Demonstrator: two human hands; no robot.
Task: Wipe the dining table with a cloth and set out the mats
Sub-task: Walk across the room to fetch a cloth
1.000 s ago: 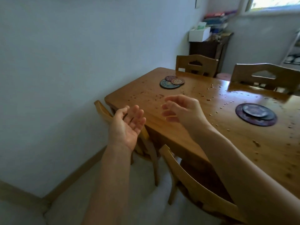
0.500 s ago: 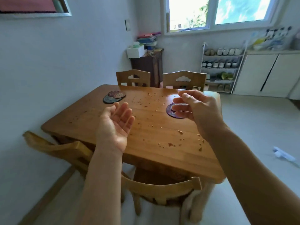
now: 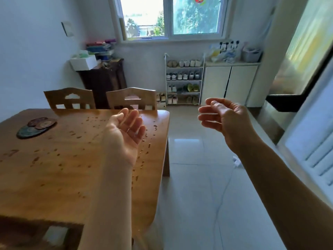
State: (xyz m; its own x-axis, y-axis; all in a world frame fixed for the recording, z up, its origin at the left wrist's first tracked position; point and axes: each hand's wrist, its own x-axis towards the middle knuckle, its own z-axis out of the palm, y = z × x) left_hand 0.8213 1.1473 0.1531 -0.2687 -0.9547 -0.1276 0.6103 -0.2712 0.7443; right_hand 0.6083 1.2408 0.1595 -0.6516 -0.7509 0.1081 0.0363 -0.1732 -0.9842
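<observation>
Both hands are bare and hold nothing. The left hand (image 3: 126,134) hangs palm-up over the right part of the wooden surface (image 3: 54,177), fingers relaxed and slightly cupped. The right hand (image 3: 223,120) is off to the centre right of the frame, above the tiled floor (image 3: 189,195), with its fingers loosely curled on air.

No cloth shows anywhere in view, so the step in hand is most likely fetching one. A small white scrap (image 3: 236,162) lies on the floor at centre right, too small to tell what it is.

Crumbs (image 3: 149,146) are scattered over the surface, thickest along its right edge. To wipe well, it would be wise to lift the mats (image 3: 36,128) off first. Then draw the crumbs in long strokes toward one edge and into a cupped hand, rather than flicking them onto the floor.

The mats sit at the left of the frame, on the far left part of the surface, near one of the two chairs (image 3: 70,98). They lie flat in a loose overlapping pile, smaller ones on a larger one, fanning toward the upper right. They are round, so they have no long axis.
</observation>
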